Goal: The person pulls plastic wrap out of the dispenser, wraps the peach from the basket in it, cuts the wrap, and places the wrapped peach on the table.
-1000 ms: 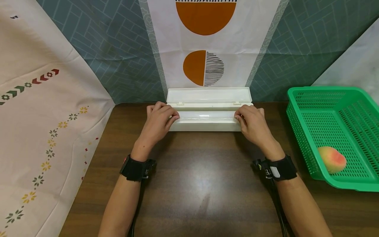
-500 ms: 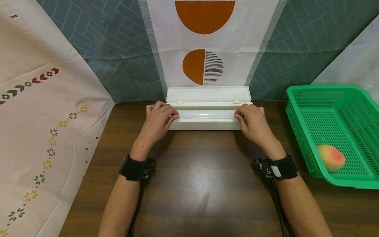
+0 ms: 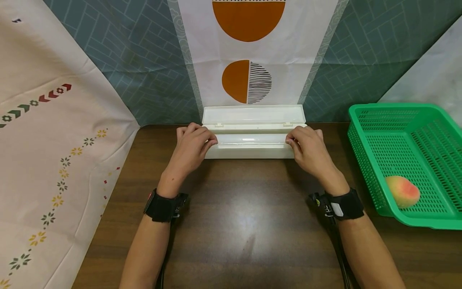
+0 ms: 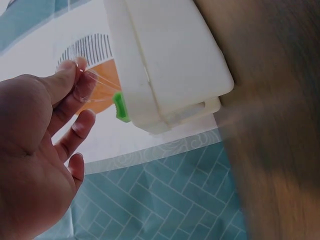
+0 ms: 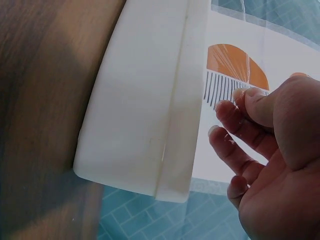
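Note:
A white cling film dispenser (image 3: 249, 153) lies lengthwise at the back of the table, its hinged lid (image 3: 254, 115) raised. At the dispenser's left end, my left hand (image 3: 191, 146) pinches clear cling film (image 4: 102, 82) between thumb and forefinger; the other fingers are loosely bent. My right hand (image 3: 312, 150) pinches the film at the right end in the same way. In the right wrist view, creases run through the film between the fingertips and the dispenser. A green slider (image 4: 120, 106) sits at the dispenser's left end. The film's full extent is hard to see.
To the right stands a green plastic basket (image 3: 395, 107) holding one peach (image 3: 403, 192). A patterned cloth backdrop (image 3: 155, 80) hangs right behind the dispenser. Brown wooden tabletop (image 3: 231, 245) stretches between the forearms, and cables run from both wrist straps.

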`<action>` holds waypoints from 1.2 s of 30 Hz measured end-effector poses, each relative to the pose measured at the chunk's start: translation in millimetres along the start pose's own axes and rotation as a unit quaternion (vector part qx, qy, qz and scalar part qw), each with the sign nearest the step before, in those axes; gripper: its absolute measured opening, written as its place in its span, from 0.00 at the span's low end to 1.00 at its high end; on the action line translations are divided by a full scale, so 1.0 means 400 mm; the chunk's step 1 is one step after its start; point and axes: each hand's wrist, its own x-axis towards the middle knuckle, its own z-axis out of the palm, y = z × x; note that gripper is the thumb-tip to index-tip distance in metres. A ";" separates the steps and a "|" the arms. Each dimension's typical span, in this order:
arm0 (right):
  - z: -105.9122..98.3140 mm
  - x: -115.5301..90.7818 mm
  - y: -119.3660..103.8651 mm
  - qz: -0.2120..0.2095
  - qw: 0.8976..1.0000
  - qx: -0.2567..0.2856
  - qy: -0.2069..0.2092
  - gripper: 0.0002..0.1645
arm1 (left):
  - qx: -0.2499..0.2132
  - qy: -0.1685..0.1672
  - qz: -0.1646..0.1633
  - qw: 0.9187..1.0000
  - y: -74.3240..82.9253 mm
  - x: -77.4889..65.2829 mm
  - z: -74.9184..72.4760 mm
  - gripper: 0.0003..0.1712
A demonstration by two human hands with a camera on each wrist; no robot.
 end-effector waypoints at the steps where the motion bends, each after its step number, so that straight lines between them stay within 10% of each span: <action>1: -0.001 0.000 -0.001 -0.001 1.000 0.000 0.000 0.04 | 0.001 0.000 0.000 1.000 0.001 0.000 -0.001 0.05; 36: -0.044 0.001 -0.030 -0.014 1.000 0.001 -0.011 0.06 | -0.010 -0.019 0.010 1.000 0.023 -0.002 -0.055 0.05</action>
